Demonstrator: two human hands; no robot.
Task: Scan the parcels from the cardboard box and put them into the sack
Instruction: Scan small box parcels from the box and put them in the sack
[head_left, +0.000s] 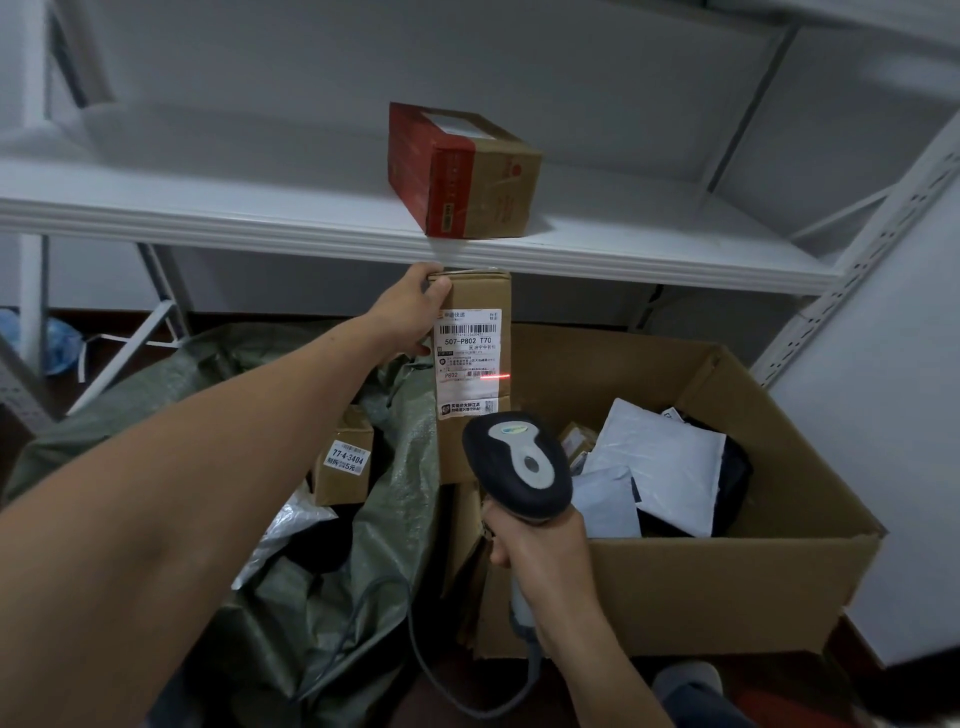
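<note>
head view: left grip (413, 312) grasps a tall brown parcel (475, 293) by its upper left edge, fingers curled round the corner, holding it upright with its white label (467, 348) facing the camera. right grip (540, 556), below and a little to the right of the left grip, is clenched round the handle of a black and grey scanner (519, 462), whose head points up at the parcel. a red laser line (496, 375) lies across the lower right of the label, just above the scanner. a grey cable (431, 675) trails from the handle below the right grip. right of the right grip stands the open cardboard box (727, 587), with white mailer bags (654, 457) and dark packages inside. below the left grip, partly under the left forearm, lies the open green sack (322, 597), holding a small brown parcel (343, 462) labelled 77-4-3404 and a silver bag (291, 525). above the left grip a white shelf (208, 218) carries 1 red and brown carton (462, 171).
</note>
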